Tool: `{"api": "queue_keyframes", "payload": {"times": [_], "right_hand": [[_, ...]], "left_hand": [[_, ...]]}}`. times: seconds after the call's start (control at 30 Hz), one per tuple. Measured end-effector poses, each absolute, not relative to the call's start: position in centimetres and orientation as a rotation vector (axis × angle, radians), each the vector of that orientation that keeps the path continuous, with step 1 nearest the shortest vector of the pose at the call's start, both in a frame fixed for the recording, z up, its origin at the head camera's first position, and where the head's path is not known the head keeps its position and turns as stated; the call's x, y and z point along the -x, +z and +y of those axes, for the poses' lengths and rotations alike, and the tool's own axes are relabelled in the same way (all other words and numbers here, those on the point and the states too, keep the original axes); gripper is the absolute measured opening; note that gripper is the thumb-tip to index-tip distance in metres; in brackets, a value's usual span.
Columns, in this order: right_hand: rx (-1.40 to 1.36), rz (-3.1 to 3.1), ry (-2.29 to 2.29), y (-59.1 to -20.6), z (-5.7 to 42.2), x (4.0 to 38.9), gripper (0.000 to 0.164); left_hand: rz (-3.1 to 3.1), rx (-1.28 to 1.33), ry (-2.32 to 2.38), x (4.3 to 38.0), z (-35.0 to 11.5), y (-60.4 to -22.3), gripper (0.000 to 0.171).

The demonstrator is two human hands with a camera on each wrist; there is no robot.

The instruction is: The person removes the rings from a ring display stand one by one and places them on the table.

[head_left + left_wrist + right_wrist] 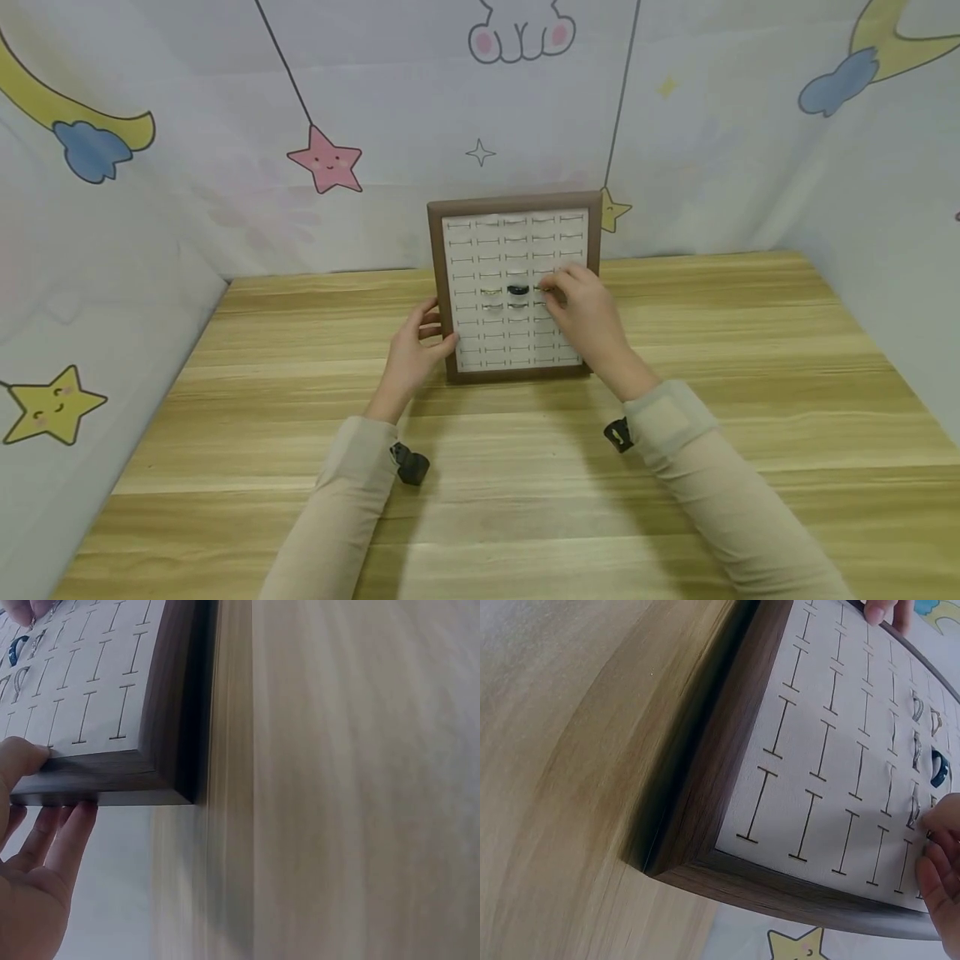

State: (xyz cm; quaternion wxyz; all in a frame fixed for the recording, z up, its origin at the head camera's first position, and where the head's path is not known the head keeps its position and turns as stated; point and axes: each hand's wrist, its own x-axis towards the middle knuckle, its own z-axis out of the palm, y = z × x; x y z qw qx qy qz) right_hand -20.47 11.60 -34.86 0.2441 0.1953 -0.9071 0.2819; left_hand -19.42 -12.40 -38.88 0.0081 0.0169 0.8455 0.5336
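Observation:
A ring display board (495,333) with a brown wooden frame and a white slotted face stands upright, slightly leaned back. My left hand (415,350) grips its left edge, thumb on the front and fingers behind, as the left wrist view shows. A black ring (517,290) sits mid-board, with a gold-toned ring (491,292) to its left. Silver rings (917,750) fill slots in the row below. My right hand (588,312) is at the slot right of the black ring, thumb and forefinger pinching a small ring mostly hidden by the fingertips.
The board stands on a wood-grain table (495,483), toward its back edge. Behind hangs a pale curtain (390,100) printed with stars, moons and clouds. A small black camera (409,463) is worn at the left wrist, another (618,434) at the right.

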Motion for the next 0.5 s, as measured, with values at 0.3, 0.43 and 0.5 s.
{"api": "queue_keyframes", "payload": {"times": [0.3,0.43,0.5], "right_hand": [[-0.484,-2.522,0.855,-34.63,11.64,20.53,0.01],[-0.483,-2.534,0.992,-34.35,12.09,20.57,0.01],[-0.494,-2.526,1.061,-34.25,12.37,20.64,0.01]], "left_hand": [[2.628,-0.048,1.654,19.4,-12.4,-38.86,0.067],[2.627,-0.056,1.644,19.38,-12.42,-38.81,0.068],[2.623,-0.055,1.644,19.39,-12.41,-38.8,0.068]]}}
